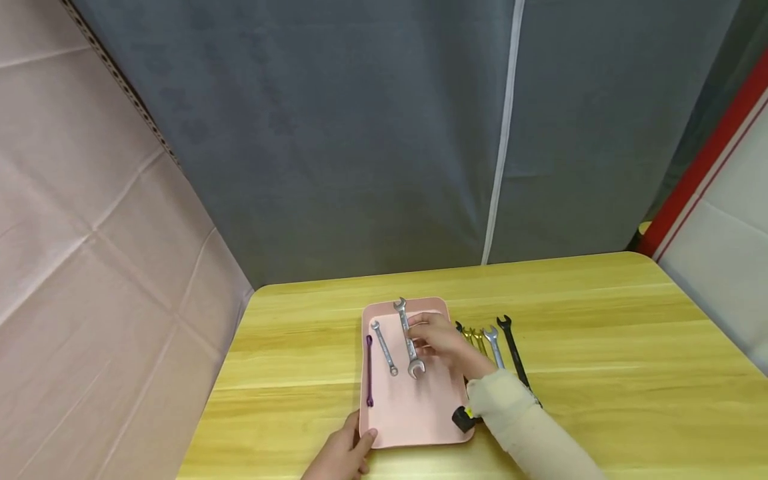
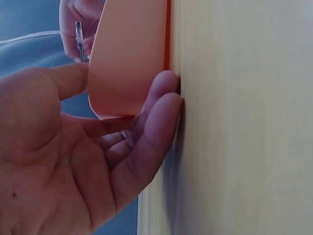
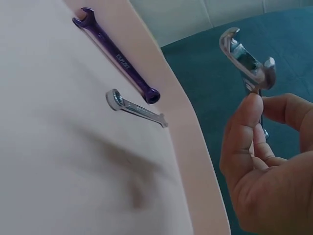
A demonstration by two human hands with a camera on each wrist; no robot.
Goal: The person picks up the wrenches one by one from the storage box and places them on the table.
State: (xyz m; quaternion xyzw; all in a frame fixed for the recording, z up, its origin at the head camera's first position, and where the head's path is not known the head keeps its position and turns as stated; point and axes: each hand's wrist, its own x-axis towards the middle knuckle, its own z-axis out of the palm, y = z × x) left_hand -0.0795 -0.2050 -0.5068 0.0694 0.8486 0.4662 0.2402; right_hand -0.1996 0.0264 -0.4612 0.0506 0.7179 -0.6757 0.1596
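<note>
A silver double open-end wrench [image 1: 404, 321] is pinched between the thumb and fingers of my right hand [image 1: 445, 341], raised over the pink tray [image 1: 414, 417]. The right wrist view shows its near jaw end [image 3: 249, 61] above the fingertips. Inside the tray lie a purple combination wrench [image 1: 369, 372], along the left side, and a small silver combination wrench [image 1: 385, 348] beside it. My left hand [image 1: 343, 452] grips the tray's near left corner, thumb on the rim. In the left wrist view its other fingers [image 2: 146, 147] curl against the tray's outer wall [image 2: 128, 63].
Right of the tray lie a long black wrench [image 1: 513, 350], a silver wrench [image 1: 495, 345] and gold wrenches [image 1: 479, 340], partly hidden by my right forearm. The yellow wooden table [image 1: 630, 347] reaches back to a grey curtain [image 1: 360, 167].
</note>
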